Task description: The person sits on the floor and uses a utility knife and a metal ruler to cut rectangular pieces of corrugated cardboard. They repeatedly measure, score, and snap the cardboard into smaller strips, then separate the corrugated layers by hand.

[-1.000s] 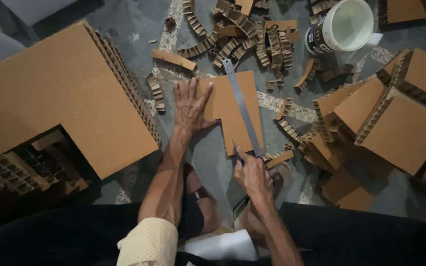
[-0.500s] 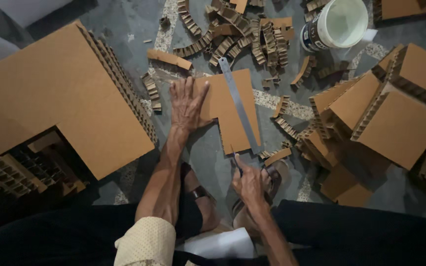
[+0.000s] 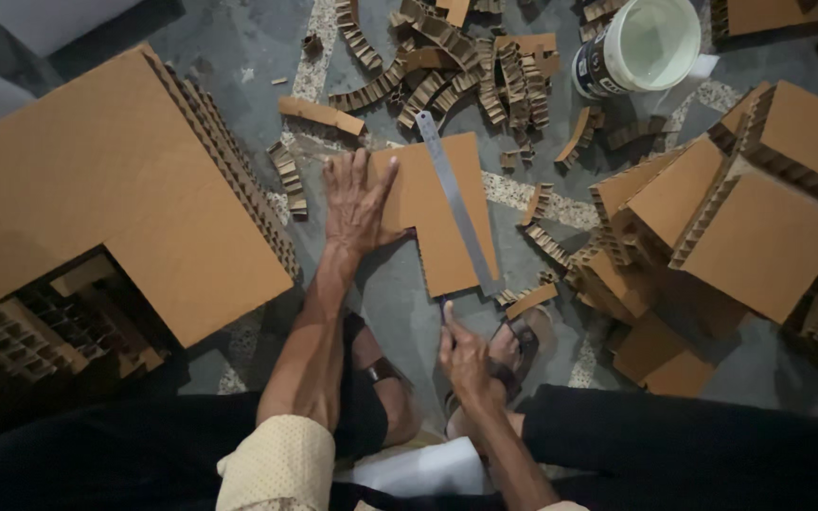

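While the left hand (image 3: 357, 203) pins the cardboard piece (image 3: 442, 213), the right hand (image 3: 463, 355) sits just below it.

Bare floor (image 3: 400, 303) lies open between the two forearms, below the cardboard sheet (image 3: 437, 213). A big cardboard slab (image 3: 115, 189) blocks the left, stacked cardboard blocks (image 3: 740, 218) crowd the right, and cardboard scraps (image 3: 447, 66) and a white bucket (image 3: 641, 47) clutter the far side.
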